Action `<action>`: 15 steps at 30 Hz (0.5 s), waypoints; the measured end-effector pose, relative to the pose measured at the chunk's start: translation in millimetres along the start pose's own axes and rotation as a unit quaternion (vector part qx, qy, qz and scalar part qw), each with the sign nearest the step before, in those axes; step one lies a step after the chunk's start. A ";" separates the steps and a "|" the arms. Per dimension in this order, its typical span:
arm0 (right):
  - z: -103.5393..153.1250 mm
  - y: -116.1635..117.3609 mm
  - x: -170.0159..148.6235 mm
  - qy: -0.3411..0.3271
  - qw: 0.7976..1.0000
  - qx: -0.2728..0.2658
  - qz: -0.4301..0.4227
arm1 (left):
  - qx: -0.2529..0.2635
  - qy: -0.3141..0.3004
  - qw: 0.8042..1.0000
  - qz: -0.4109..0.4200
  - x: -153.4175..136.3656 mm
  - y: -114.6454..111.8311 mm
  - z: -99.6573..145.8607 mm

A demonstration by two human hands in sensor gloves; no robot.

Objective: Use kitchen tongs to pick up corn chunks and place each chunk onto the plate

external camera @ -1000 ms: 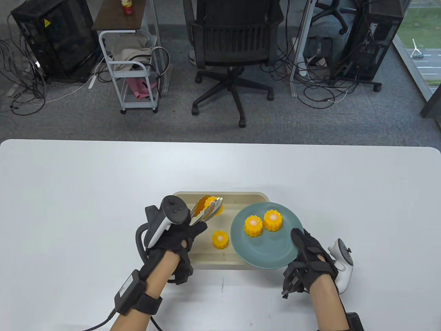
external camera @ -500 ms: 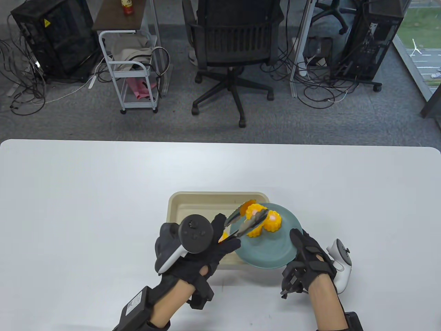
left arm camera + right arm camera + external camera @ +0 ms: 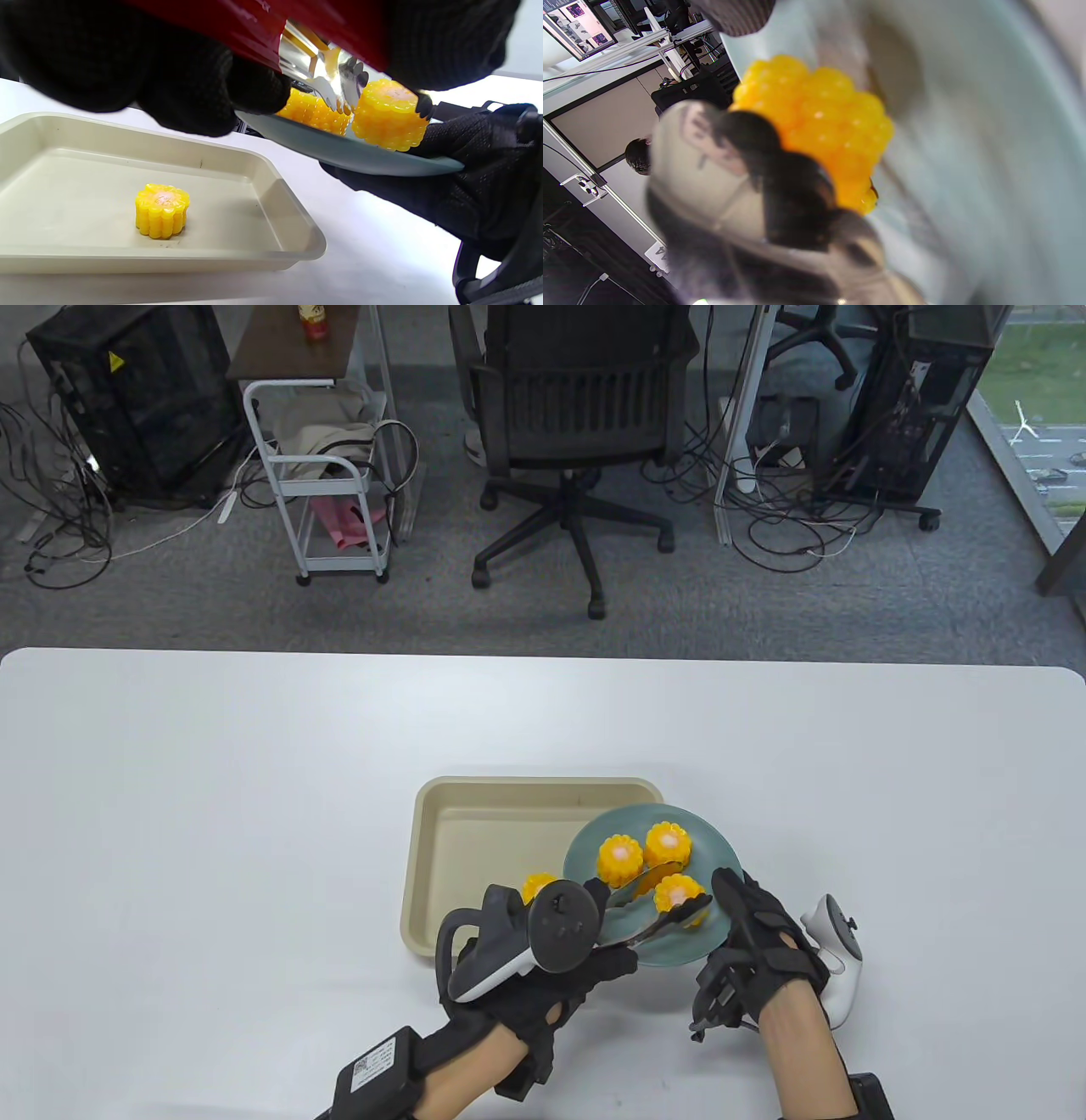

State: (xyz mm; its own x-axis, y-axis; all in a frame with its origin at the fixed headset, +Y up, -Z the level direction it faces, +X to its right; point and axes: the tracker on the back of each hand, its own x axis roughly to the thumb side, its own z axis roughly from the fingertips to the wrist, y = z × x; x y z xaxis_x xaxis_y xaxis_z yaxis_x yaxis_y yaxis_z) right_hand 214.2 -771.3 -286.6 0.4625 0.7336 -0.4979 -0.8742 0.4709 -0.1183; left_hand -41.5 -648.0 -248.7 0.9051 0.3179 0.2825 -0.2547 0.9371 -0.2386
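Landmark: round blue-green ceramic plate (image 3: pixel 679 954), held tilted with its left edge over the beige rectangular plastic tray (image 3: pixel 441 848) on the white desk (image 3: pixel 212 814).

Left of plate: one yellow corn chunk (image 3: pixel 162 210) left upright on the tray floor, near the tray's right end.

At plate's near-left rim: left hand (image 3: pixel 526 976), fingers curled round the red handles of the steel kitchen tongs (image 3: pixel 653 912). Tong tips sit either side of a third yellow corn chunk (image 3: pixel 680 899) on the plate's near half. Can't tell if they pinch it or are already slack. Two more corn chunks (image 3: pixel 645 853) sit toward the plate's far side.

Right rim of plate: right hand (image 3: pixel 764 950), thumb over the rim, fingers underneath; its grip is closed on the plate.

Step, my read: placing chunk three. Next: ease the tongs apart, check the chunk doesn't roll down the tilted plate, then swing left into the tray for the last one.
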 end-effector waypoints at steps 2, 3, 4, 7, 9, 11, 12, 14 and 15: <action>0.0 0.1 -0.3 0.001 1.000 0.001 0.000 | -0.002 0.000 1.000 -0.006 0.9 -3.8 -1.4; 0.0 0.1 -0.5 0.001 1.000 0.001 0.000 | -0.003 0.000 1.000 -0.009 1.3 -4.9 -1.8; 0.1 0.3 -0.6 0.002 1.000 0.001 0.002 | -0.001 -0.001 1.000 -0.008 1.6 -6.4 -2.2; -0.2 0.5 -1.0 0.002 1.000 0.001 0.004 | -0.006 -0.002 1.000 -0.010 2.2 -9.0 -3.2; 0.0 -0.2 -1.2 0.002 1.000 -0.004 0.001 | -0.008 0.000 1.000 -0.001 0.7 -8.6 -3.1; -0.5 -1.2 -1.2 0.001 1.000 -0.003 0.005 | 0.001 0.002 1.000 0.003 -1.2 -6.0 -2.8; -0.5 -1.0 -1.3 0.002 1.000 -0.003 0.005 | 0.002 0.003 1.000 0.002 -2.0 -4.6 -2.5; -0.5 -0.7 -1.4 0.002 1.000 -0.003 0.004 | 0.007 0.003 1.000 0.012 -3.1 -1.4 -0.7; -0.4 -0.6 -1.4 0.002 1.000 -0.003 0.003 | 0.007 0.000 1.000 0.016 -3.1 -0.1 -0.1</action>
State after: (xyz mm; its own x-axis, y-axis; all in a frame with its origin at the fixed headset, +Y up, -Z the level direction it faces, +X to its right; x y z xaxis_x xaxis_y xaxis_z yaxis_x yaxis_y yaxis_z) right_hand 214.0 -772.8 -286.1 0.4564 0.7344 -0.5024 -0.8780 0.4632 -0.1206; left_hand -44.3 -649.1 -249.7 0.8960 0.3486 0.2752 -0.2888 0.9281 -0.2352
